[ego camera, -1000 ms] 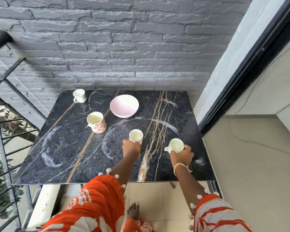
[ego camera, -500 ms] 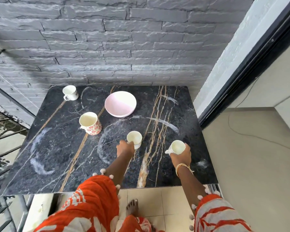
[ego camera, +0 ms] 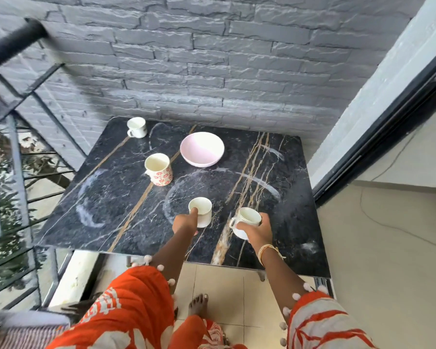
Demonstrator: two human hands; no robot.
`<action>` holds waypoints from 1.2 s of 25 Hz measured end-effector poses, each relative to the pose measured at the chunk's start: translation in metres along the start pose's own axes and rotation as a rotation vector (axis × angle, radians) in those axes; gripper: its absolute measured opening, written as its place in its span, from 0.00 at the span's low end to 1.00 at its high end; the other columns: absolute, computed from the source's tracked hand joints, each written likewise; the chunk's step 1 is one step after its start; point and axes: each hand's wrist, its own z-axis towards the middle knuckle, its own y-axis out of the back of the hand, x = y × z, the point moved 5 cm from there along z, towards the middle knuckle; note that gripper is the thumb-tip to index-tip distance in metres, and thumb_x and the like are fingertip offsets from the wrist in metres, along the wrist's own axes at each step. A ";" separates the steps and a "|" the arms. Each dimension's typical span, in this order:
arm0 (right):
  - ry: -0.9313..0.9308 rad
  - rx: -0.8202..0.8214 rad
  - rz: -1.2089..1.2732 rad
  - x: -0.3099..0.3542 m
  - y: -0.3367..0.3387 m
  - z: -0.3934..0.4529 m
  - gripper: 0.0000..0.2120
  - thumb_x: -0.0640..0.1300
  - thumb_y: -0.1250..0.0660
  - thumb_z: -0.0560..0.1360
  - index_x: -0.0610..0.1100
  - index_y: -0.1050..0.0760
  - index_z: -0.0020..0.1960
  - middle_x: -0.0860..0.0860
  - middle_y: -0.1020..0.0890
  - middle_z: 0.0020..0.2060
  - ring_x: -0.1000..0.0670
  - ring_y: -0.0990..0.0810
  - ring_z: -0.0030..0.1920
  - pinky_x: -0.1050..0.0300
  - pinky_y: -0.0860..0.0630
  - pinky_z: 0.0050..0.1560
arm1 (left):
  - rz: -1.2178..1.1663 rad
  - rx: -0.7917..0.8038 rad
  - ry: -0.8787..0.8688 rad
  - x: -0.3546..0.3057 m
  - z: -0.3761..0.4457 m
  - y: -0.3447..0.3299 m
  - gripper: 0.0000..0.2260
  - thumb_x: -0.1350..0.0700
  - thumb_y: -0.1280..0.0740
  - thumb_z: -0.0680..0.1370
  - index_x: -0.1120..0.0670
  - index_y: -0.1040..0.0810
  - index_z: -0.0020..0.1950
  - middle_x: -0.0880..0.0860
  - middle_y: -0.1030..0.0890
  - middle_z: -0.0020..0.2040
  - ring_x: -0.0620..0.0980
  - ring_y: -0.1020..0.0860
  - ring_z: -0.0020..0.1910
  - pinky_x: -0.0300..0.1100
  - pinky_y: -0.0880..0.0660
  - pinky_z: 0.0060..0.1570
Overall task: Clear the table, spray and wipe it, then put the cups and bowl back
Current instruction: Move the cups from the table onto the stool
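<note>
Black marble, pale crockery, orange sleeves

The table (ego camera: 116,197) is black marble with white and gold veins. The far bowl (ego camera: 202,149) is pale pink; the left mug (ego camera: 159,169) is cream with red flowers; the other cups are white. The sleeves (ego camera: 126,311) are orange with white print, and the far wall (ego camera: 212,59) is grey stone.

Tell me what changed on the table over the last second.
The right hand has tipped and begun raising its white cup. The left hand keeps its grip on the gold-rimmed cup, still on the table. Floral mug, far cup and pink bowl stayed put.
</note>
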 end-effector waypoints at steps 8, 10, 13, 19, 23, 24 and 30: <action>0.121 0.359 -0.145 -0.044 -0.097 -0.108 0.22 0.40 0.21 0.62 0.45 0.24 0.53 0.47 0.18 0.50 0.47 0.20 0.46 0.68 0.23 0.37 | -0.358 -0.200 0.130 0.145 -0.062 0.130 0.13 0.51 0.33 0.76 0.61 0.24 0.51 0.60 0.22 0.47 0.58 0.22 0.38 0.43 0.25 0.30; 0.139 0.433 -0.227 -0.065 -0.123 -0.134 0.23 0.42 0.21 0.62 0.45 0.24 0.54 0.48 0.18 0.51 0.49 0.20 0.47 0.70 0.25 0.37 | -0.385 -0.259 0.160 0.186 -0.076 0.164 0.11 0.52 0.32 0.75 0.60 0.23 0.44 0.59 0.21 0.42 0.56 0.23 0.34 0.45 0.23 0.30; 0.141 0.533 -0.342 -0.101 -0.163 -0.175 0.31 0.49 0.21 0.57 0.48 0.24 0.58 0.49 0.20 0.55 0.48 0.20 0.52 0.57 0.21 0.50 | -0.434 -0.323 0.191 0.247 -0.096 0.210 0.11 0.51 0.30 0.72 0.59 0.22 0.37 0.59 0.21 0.37 0.57 0.21 0.38 0.55 0.20 0.42; 0.164 0.609 -0.510 -0.185 -0.240 -0.237 0.35 0.53 0.23 0.53 0.48 0.24 0.58 0.49 0.20 0.55 0.47 0.20 0.53 0.53 0.21 0.54 | -0.548 -0.398 0.391 0.381 -0.110 0.259 0.14 0.56 0.31 0.74 0.65 0.22 0.53 0.60 0.22 0.45 0.56 0.22 0.39 0.40 0.24 0.27; 0.253 0.681 -0.656 -0.224 -0.292 -0.262 0.37 0.57 0.25 0.50 0.49 0.23 0.57 0.49 0.20 0.56 0.46 0.20 0.53 0.55 0.22 0.54 | -0.641 -0.346 0.400 0.451 -0.097 0.274 0.17 0.55 0.32 0.76 0.64 0.25 0.61 0.57 0.23 0.51 0.55 0.23 0.45 0.35 0.23 0.25; 0.282 0.684 -0.680 -0.228 -0.301 -0.265 0.38 0.59 0.26 0.48 0.49 0.24 0.58 0.49 0.20 0.56 0.45 0.20 0.54 0.54 0.22 0.54 | -0.654 -0.319 0.388 0.462 -0.092 0.274 0.18 0.54 0.33 0.76 0.62 0.26 0.63 0.56 0.24 0.53 0.55 0.23 0.48 0.35 0.21 0.28; 0.421 0.693 -0.765 -0.253 -0.353 -0.254 0.40 0.59 0.26 0.49 0.55 0.29 0.61 0.53 0.21 0.57 0.47 0.22 0.58 0.50 0.24 0.59 | -0.756 -0.429 0.414 0.500 -0.057 0.275 0.13 0.56 0.30 0.75 0.65 0.23 0.51 0.60 0.21 0.44 0.54 0.21 0.40 0.43 0.21 0.38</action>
